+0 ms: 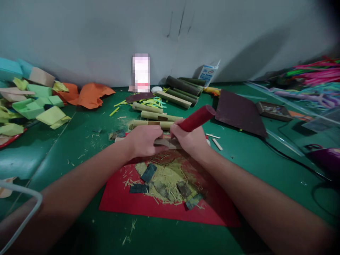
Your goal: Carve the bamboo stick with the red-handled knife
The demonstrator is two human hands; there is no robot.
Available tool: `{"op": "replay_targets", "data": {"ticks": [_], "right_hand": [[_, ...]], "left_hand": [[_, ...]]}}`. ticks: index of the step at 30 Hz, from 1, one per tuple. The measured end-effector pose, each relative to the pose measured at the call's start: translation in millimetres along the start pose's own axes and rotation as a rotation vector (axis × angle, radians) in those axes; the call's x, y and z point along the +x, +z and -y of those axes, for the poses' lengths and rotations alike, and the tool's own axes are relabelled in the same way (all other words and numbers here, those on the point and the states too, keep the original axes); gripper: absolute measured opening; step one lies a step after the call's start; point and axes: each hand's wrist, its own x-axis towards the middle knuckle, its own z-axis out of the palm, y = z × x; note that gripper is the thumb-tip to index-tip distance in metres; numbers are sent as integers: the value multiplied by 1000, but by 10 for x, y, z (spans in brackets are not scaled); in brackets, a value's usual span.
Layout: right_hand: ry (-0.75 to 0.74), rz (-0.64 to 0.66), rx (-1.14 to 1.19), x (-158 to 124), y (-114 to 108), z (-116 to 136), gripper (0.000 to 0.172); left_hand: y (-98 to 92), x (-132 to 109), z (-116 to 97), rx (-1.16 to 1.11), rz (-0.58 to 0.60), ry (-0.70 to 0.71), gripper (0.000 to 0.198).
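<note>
My left hand [147, 140] is closed on a pale bamboo piece [174, 143] lying crosswise above a red sheet [127, 202]. My right hand [190, 140] is wrapped round the thick handle of a red-handled tool [198, 118], which slants up to the right. The tool's working end is hidden by my fingers at the bamboo. Below the hands, fine shavings [170, 177] and several dark scraps [149, 172] lie on the sheet. Just beyond my hands rests a notched bamboo tube [167, 125].
More bamboo tubes [184, 86] lie near the wall, beside a drink carton [208, 74]. A dark sheet [239, 113] and a small tray [275, 110] are to the right. Folded paper pieces [34, 102] and orange paper [92, 95] fill the left. A pixelated upright panel [141, 72] stands behind.
</note>
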Motion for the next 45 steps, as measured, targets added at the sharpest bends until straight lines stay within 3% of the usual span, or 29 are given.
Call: {"op": "replay_targets", "data": {"ticks": [20,26,36,45], "right_hand": [[-13,130,-62,69,22,44,17],[26,16,-30,52,-9,17,18],[0,28,-37,59,39,-49,11],[-40,93,-45,61,10,-3,18]], "left_hand": [[-11,-3,-9,-13,8,-17,34],[25,-12,19,-19,-28,-7,35],[12,-2,1,-23,-2,-12,30],[7,-6,7,-6,13,0,33]]}}
